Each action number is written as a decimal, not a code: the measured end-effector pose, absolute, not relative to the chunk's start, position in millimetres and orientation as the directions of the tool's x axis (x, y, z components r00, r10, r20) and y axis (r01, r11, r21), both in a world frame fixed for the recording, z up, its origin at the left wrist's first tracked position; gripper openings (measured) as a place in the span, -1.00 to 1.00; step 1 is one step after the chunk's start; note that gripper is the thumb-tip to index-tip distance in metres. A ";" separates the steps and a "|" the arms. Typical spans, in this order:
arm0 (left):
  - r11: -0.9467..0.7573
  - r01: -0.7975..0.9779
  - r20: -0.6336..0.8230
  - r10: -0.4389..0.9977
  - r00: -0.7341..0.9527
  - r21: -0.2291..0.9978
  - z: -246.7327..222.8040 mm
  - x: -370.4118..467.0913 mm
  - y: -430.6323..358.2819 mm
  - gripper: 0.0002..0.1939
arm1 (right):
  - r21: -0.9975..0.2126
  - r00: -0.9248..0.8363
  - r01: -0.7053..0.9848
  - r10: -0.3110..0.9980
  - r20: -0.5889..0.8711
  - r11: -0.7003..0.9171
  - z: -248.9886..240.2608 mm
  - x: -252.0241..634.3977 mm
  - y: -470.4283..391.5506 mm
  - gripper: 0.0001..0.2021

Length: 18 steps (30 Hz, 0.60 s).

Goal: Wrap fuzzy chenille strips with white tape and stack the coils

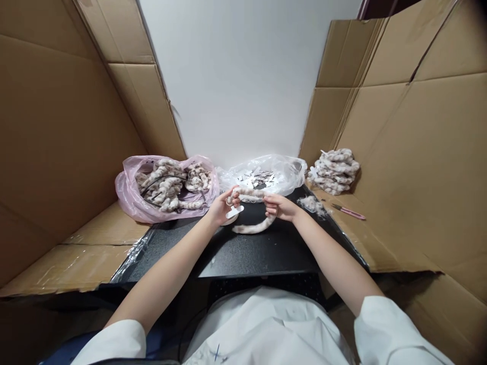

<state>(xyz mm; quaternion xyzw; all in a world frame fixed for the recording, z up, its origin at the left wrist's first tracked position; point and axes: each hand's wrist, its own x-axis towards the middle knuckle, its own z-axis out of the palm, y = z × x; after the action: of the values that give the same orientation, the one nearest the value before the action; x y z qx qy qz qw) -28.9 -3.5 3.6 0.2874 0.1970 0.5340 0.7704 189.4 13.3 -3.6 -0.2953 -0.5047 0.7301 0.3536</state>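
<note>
Reference landmark: the black, straight-edged tabletop (258, 258).

Workpiece: one soft, tubular strip of mottled white-and-brown plush (250, 192). It is located above the middle of the tabletop. One section runs nearly straight between the two hands; past the right hand, the strip bends toward the tabletop's near edge and curves back leftward to a loose end.

Left hand (222, 208): fingers curled, gripping the strip at its left end. A small, flat, white tag with rounded ends (235, 212) projects from under these fingers; whether it is fastened to the strip cannot be determined.

Right hand (281, 207): thumb and fingers pinching the strip ahead of the bend.

A pale, rounded item (230, 221), mostly hidden, lies on the tabletop below the left hand.

Surrounding items:
- Far left of the tabletop: an open, translucent pink plastic bag (125, 190) containing mottled plush strips (163, 185).
- Far edge of the tabletop: an open, clear plastic bag (292, 170) containing small, flat, silvery-white pieces (258, 178).
- Right edge of the tabletop: a loose tuft of pale fluff (315, 206).
- Beyond the right edge, on brown corrugated cardboard (369, 246): a stacked heap of mottled plush strips (337, 171) and a slim, pink-handled tool with a dark tip (350, 211).
</note>
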 end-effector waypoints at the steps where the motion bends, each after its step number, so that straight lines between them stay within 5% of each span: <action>1: 0.273 -0.716 -0.003 0.935 0.354 0.642 2.7 -30.1 -1.6 -0.98 | -0.924 -0.555 -0.257 0.826 -0.100 -0.284 -4.2 194.9 14.1 -0.78; 11: 0.177 -0.629 -0.029 0.971 0.238 0.757 -3.2 -27.5 -1.3 -0.77 | -0.874 -0.367 -0.424 0.927 -0.075 -0.239 -0.9 209.5 15.7 -0.95; 18: 0.090 -0.770 -0.037 0.996 0.086 0.631 2.8 -35.6 7.4 -0.91 | -0.943 -0.323 -0.332 0.942 0.089 -0.024 5.8 226.0 15.3 -0.81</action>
<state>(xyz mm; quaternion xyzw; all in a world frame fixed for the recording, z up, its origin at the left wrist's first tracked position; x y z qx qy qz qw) -35.6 7.4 2.8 0.2354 0.2393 0.6322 0.6984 226.0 15.3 5.8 -0.3086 -0.4943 0.6457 0.4934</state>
